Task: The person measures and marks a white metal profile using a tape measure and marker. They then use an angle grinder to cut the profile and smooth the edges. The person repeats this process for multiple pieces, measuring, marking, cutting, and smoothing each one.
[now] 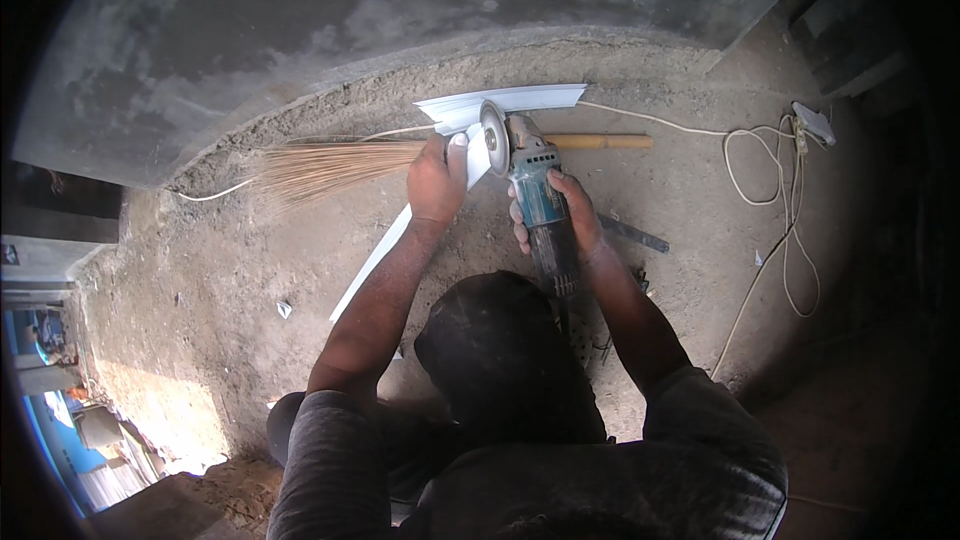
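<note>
My right hand (pixel 577 208) is wrapped round the body of a teal and black angle grinder (pixel 540 202). The grinder's round disc (pixel 495 138) stands on edge, close by the fingers of my left hand. My left hand (pixel 436 183) is closed on a long white strip (pixel 372 268), thumb pointing up. From beside my left forearm the strip slants up to the disc; whether the disc touches it I cannot tell. Just beyond, a wider white trim piece (pixel 530 97) lies on the ground near the wall's foot, partly behind the disc.
A stick broom (pixel 340 170) lies crosswise under my left hand, its yellowish handle (pixel 610 141) reaching right. Loops of pale cord (pixel 785 195) lie at right beside a white socket block (pixel 815 124). A dark bar (pixel 636 234) is right of my wrist. A grey wall (pixel 350 15) rises ahead.
</note>
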Tool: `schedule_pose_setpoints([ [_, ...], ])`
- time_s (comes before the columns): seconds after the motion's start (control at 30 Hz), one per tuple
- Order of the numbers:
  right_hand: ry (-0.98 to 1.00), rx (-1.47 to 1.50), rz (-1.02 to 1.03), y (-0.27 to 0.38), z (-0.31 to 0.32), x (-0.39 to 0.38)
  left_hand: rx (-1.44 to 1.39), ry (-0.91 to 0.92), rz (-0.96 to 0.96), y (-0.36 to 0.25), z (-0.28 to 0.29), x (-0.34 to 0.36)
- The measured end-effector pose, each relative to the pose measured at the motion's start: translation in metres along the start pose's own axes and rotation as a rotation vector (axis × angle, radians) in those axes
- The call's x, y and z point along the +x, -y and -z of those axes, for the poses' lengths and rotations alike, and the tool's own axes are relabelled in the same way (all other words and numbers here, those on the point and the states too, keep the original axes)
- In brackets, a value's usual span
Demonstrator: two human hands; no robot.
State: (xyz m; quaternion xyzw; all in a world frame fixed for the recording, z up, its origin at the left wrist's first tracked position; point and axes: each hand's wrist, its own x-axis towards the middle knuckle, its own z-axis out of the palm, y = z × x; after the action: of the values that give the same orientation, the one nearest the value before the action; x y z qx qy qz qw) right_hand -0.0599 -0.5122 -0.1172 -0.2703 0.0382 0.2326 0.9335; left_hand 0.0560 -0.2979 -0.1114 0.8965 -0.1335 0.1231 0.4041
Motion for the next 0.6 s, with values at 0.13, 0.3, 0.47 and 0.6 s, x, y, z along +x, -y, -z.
schedule_pose_setpoints([
  [0.13,0.0,0.029,-0.01,0.0,0.004,0.002,-0.039,0.006,0.008,0.001,-0.004,-0.002],
  [0.3,-0.003,0.058,0.004,-0.006,0.005,0.003,-0.071,-0.004,-0.006,0.004,-0.005,-0.003],
  [0.47,-0.018,0.026,0.015,-0.008,0.008,0.0,-0.073,0.049,0.044,-0.002,-0.004,-0.002],
  [0.6,-0.045,0.035,0.008,-0.013,0.008,0.001,-0.072,0.045,0.054,0.002,-0.005,-0.002],
])
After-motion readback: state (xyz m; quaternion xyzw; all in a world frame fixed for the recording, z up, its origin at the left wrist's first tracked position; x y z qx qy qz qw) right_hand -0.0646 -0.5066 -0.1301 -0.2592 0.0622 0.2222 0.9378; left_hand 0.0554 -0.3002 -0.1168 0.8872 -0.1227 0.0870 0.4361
